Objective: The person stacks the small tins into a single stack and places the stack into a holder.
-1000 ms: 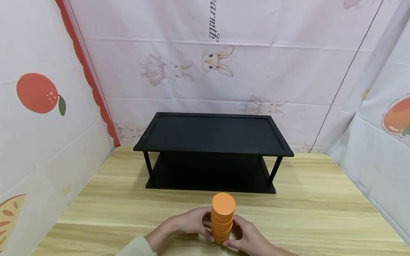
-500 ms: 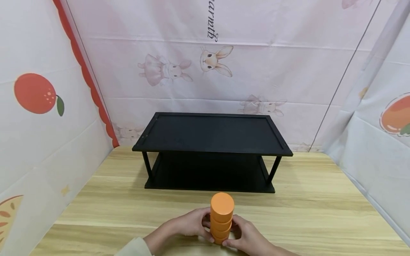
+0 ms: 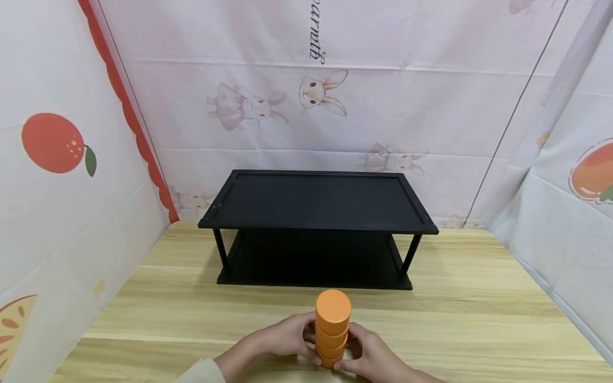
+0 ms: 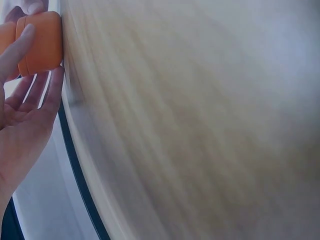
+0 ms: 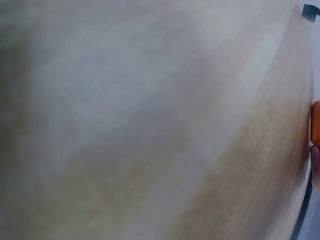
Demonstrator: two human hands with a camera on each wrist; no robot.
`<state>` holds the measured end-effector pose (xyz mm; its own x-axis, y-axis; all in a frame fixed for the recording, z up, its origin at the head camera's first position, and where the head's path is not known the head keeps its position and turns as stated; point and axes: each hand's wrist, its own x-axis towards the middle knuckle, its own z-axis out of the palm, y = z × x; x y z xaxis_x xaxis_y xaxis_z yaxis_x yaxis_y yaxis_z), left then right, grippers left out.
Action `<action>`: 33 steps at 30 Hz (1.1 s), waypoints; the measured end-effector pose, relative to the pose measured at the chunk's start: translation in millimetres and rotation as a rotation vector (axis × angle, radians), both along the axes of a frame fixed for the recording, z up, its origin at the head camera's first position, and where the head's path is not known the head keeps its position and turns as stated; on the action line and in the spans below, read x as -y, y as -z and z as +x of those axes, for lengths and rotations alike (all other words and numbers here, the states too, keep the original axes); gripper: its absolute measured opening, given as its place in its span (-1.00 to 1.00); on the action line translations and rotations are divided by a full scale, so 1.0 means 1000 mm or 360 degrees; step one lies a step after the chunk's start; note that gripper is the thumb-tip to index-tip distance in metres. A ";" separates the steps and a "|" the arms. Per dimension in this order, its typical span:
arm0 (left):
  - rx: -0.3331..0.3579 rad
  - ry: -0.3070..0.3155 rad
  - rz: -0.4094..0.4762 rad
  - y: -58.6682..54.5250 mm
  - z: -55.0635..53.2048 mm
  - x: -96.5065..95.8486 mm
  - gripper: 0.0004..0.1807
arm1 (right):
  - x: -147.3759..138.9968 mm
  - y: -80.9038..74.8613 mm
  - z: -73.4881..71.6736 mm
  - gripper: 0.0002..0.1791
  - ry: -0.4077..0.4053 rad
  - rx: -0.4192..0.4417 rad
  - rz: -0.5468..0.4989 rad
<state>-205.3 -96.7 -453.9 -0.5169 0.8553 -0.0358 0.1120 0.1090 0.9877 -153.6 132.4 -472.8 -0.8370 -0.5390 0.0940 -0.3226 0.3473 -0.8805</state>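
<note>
An upright orange stack of round blocks [image 3: 332,324], ringed by grooves, stands on the wooden table [image 3: 158,308] near its front. My left hand [image 3: 284,336] grips its lower part from the left, thumb in front and fingers behind. From the right, my right hand [image 3: 375,356] holds the base with its thumb in front, the other fingers partly hidden behind the stack. In the left wrist view the left thumb [image 4: 20,50] lies along the lowest orange block [image 4: 45,45]. Only a sliver of the orange stack [image 5: 316,125] and a fingertip [image 5: 315,157] show in the right wrist view.
Just behind the stack is a black two-tier shelf [image 3: 316,202], its lower board [image 3: 311,266] close to the table. A printed cloth backdrop [image 3: 268,48] rises behind it, with white printed cloths [image 3: 96,213] along both sides.
Both hands keep their hold and the orange stack stays in place. The whole head view has shifted very slightly.
</note>
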 end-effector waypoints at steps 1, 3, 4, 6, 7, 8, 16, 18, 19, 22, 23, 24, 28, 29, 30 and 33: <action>-0.0007 -0.0002 -0.0003 0.000 0.000 0.000 -0.37 | 0.000 0.000 0.000 -0.39 0.0000 -0.0010 0.0003; -0.0021 -0.0005 -0.0010 0.000 0.000 0.000 -0.37 | 0.000 0.000 0.000 -0.39 0.0001 -0.0022 0.0005; -0.0028 -0.0005 -0.0012 0.000 0.000 0.000 -0.37 | 0.000 0.000 0.001 -0.40 0.0003 -0.0026 0.0009; -0.0038 -0.0005 -0.0018 0.000 0.000 -0.001 -0.37 | 0.000 0.000 0.001 -0.40 0.0006 -0.0025 0.0015; -0.0043 -0.0005 -0.0022 0.000 0.001 -0.001 -0.37 | -0.001 0.000 0.001 -0.40 0.0010 -0.0024 0.0020; -0.0042 -0.0004 -0.0024 0.000 0.000 -0.001 -0.38 | -0.001 0.000 0.001 -0.40 0.0012 -0.0019 0.0024; -0.0121 -0.0061 -0.0100 -0.004 0.000 0.001 -0.41 | 0.001 -0.003 0.000 -0.42 0.0058 -0.0033 0.0057; -0.0142 -0.0081 -0.0126 -0.006 -0.001 0.001 -0.42 | 0.002 -0.005 -0.001 -0.42 0.0076 -0.0053 0.0068; -0.0158 -0.0089 -0.0141 -0.007 -0.002 0.001 -0.42 | 0.002 -0.007 -0.001 -0.42 0.0082 -0.0059 0.0071; -0.0205 -0.0093 -0.0174 -0.009 -0.004 0.002 -0.42 | 0.003 -0.010 -0.002 -0.41 0.0087 -0.0077 0.0064; -0.0219 -0.0092 -0.0181 -0.010 -0.004 0.002 -0.42 | 0.003 -0.010 -0.002 -0.41 0.0085 -0.0091 0.0063; -0.0238 -0.0094 -0.0193 -0.011 -0.005 0.002 -0.42 | 0.003 -0.011 -0.002 -0.41 0.0083 -0.0105 0.0062; -0.0302 -0.0099 -0.0217 -0.015 -0.006 0.003 -0.41 | 0.004 -0.014 -0.003 -0.41 0.0080 -0.0175 0.0059; -0.0313 -0.0094 -0.0213 -0.016 -0.007 0.004 -0.41 | 0.004 -0.014 -0.003 -0.41 0.0079 -0.0189 0.0058; -0.0311 -0.0090 -0.0206 -0.016 -0.007 0.004 -0.41 | 0.005 -0.014 -0.004 -0.41 0.0079 -0.0205 0.0059; -0.0291 -0.0065 -0.0169 -0.019 -0.009 0.005 -0.41 | 0.006 -0.016 -0.006 -0.43 0.0081 -0.0249 0.0061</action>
